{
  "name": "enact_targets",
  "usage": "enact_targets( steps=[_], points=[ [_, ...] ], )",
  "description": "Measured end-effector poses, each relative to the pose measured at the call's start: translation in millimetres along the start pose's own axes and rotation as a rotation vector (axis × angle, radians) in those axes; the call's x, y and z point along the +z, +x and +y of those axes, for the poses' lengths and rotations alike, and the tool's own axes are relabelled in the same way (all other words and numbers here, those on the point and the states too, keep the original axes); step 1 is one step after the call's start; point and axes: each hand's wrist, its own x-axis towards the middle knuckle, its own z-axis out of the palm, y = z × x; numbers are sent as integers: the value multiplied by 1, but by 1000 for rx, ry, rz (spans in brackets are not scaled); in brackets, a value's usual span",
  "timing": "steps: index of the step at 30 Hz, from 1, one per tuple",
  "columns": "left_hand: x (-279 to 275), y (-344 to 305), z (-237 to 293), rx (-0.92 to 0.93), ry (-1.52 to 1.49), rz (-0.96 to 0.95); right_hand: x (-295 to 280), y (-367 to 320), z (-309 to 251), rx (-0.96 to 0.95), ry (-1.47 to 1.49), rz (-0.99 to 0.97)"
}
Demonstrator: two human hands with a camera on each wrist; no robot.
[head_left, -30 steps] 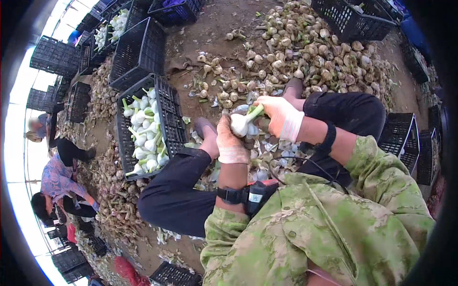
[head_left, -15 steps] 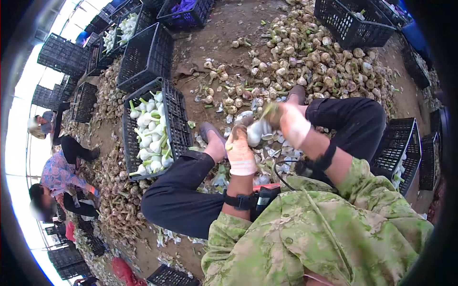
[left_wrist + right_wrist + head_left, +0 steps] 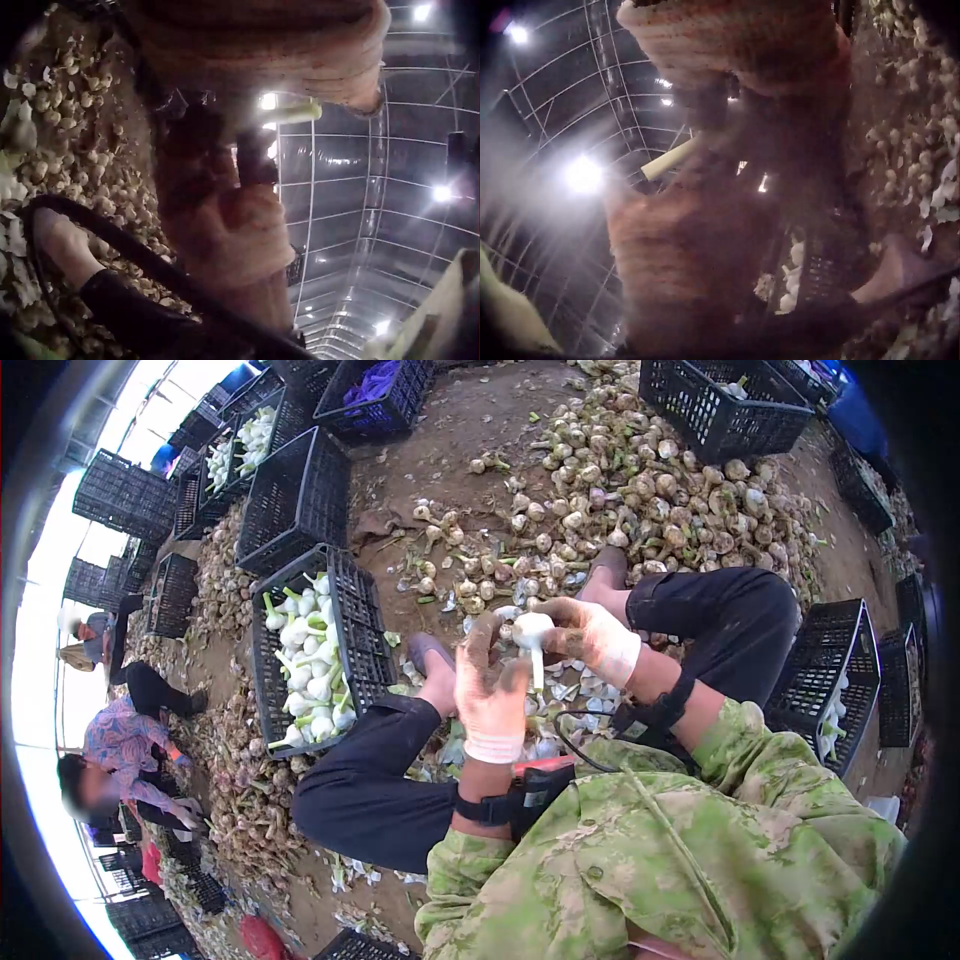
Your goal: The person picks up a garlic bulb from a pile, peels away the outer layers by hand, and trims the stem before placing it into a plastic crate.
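Observation:
A peeled white garlic bulb (image 3: pixel 533 628) is between the two gloved hands in the head view, its cut stem pointing back toward the body. My right hand (image 3: pixel 600 638) pinches the bulb from its right side with thumb and fingers. Just left of the bulb, my left hand (image 3: pixel 492 695) has its thumb and fingers spread apart in a loose curve. The gloves' fingertips are dark with dirt. In the left wrist view the pale green stem (image 3: pixel 294 114) sticks out below the near hand. The right wrist view also shows the stem (image 3: pixel 669 159), with the bulb mostly in shadow.
A black crate (image 3: pixel 365 630) of clean white garlic stands to the left of the legs. Unpeeled bulbs (image 3: pixel 670 490) lie heaped on the ground ahead. Another crate (image 3: pixel 825 680) is at the right knee. Two people (image 3: pixel 125 745) sit at the far left.
The bulb has passed from the left hand's grip to the right hand's. Its stem swung from pointing up and right to pointing toward the body. The left fingers have spread off it.

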Motion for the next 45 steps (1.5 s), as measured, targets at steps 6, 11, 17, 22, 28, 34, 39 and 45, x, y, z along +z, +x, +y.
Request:
enact_targets(
  steps=[6,11,17,22,28,34,39,45],
  points=[
    [-6,6,12,481,1078,19,-7,5,2,-62,-396,-38],
    [-4,8,4,227,791,69,-11,-4,0,-174,-490,-34],
    [-3,11,4,-61,137,161,-28,11,34,-114,108,-304],
    [5,8,4,494,923,101,7,-12,8,55,360,-180],
    [25,-5,-7,152,482,-34,2,9,47,-4,417,104],
    [-46,32,-19,-572,-52,108,-12,-8,28,174,526,-24],
    [-30,15,-26,-451,796,-313,-29,-4,38,256,615,-69],
    [37,8,30,367,1052,-513,-69,-5,75,-687,-1226,-141]
  ],
)
